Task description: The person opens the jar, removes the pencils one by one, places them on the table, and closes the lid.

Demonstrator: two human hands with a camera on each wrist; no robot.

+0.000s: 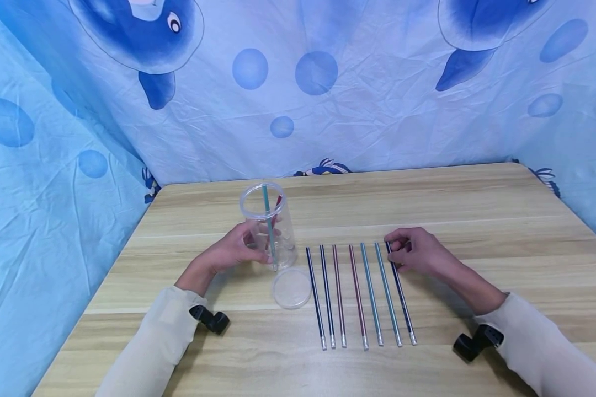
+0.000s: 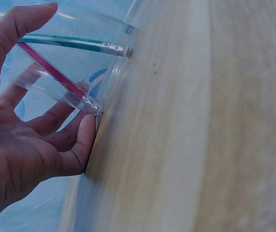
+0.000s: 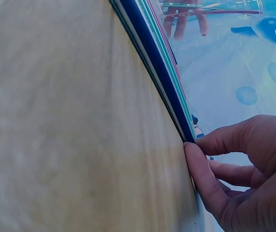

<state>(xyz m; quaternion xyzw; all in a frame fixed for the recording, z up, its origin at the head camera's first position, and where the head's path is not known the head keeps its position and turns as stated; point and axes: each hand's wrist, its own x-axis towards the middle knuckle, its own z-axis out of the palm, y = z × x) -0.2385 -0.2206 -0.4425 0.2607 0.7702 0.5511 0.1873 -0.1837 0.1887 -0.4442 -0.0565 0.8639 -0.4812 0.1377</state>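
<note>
My left hand [image 1: 235, 248] holds a clear plastic jar [image 1: 289, 242] upright, thumb on the near side and fingers round the back. Inside lean a teal pencil [image 2: 75, 42] and a red pencil [image 2: 51, 68], eraser ends down at the jar's bottom. To the right, several pencils lie side by side in a row, eraser ends towards me. My right hand [image 1: 419, 252] pinches the far end of the rightmost one, a dark blue pencil [image 1: 401, 295], between thumb and index finger. That pencil lies along the tabletop.
A round clear lid [image 1: 292, 288] lies just in front of the jar, left of the row. Two dark blue, two red and two teal pencils [image 1: 370, 295] make up the rest of the row. A blue cloth [image 1: 357, 121] hangs behind the wooden table [image 1: 526, 231].
</note>
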